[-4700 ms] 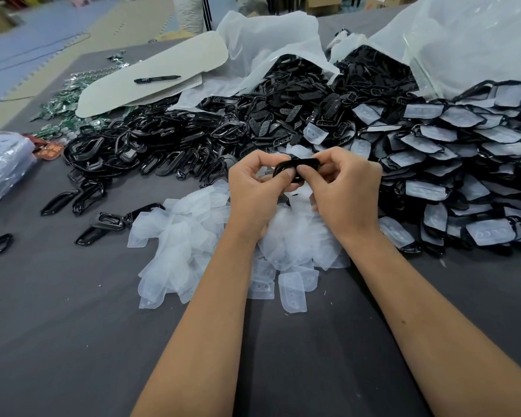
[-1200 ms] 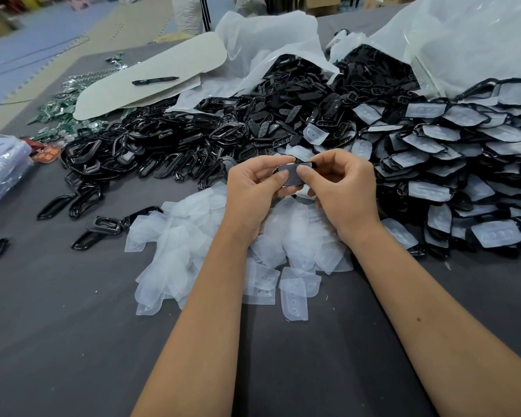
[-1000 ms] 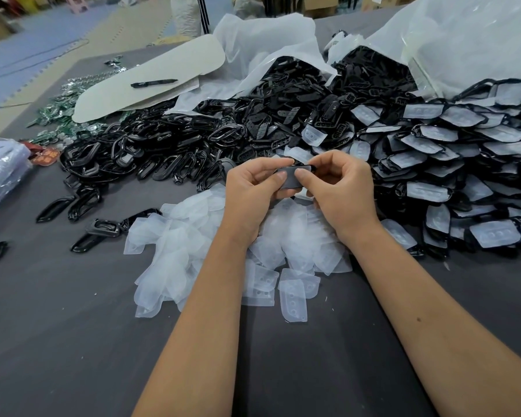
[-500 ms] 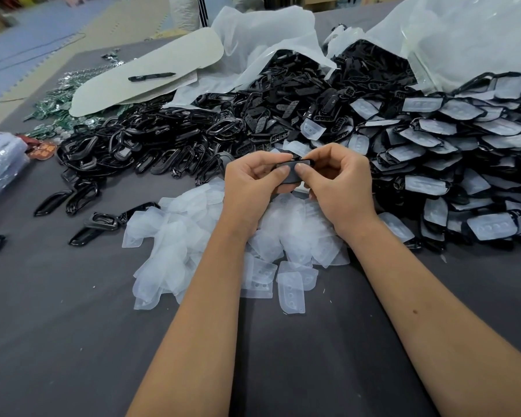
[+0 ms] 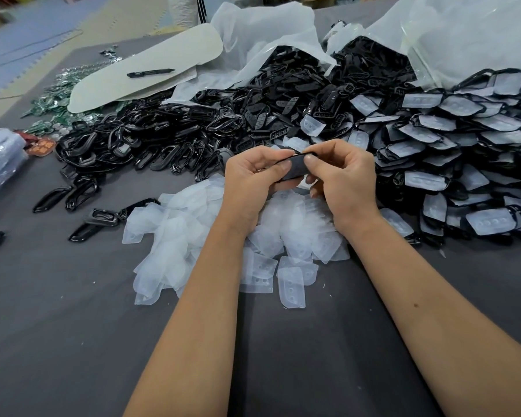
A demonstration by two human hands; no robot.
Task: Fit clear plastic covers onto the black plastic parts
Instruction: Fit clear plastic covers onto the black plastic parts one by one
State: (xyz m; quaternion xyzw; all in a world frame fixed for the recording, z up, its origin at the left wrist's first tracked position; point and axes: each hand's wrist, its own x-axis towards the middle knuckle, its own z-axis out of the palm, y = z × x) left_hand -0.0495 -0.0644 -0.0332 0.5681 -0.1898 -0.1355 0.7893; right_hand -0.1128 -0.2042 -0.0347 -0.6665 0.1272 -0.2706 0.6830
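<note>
Since the frame about five seconds back, where the black part point(image 5: 295, 168) was held edge-on as a thin bar, it has been turned so its broad dark face shows; over the last second both hands have stayed put. It is held off the grey table point(image 5: 73, 341), above the heap of clear covers point(image 5: 178, 233), with its long axis running left to right and tilted slightly up toward the right. Left hand point(image 5: 250, 179) pinches its left end, thumb on the near face and fingers curled behind; right hand point(image 5: 340, 176) pinches the right end the same way. Whether a cover already sits on it I cannot tell. Behind the hands sprawls a pile of bare black frames point(image 5: 151, 142), spilling from white plastic bags point(image 5: 268, 28). To the right lies a stack of covered parts point(image 5: 451, 152). Farther left, a black pen point(image 5: 149, 72) rests on a pale board point(image 5: 169, 60), with green circuit boards point(image 5: 51, 106) beside it.
</note>
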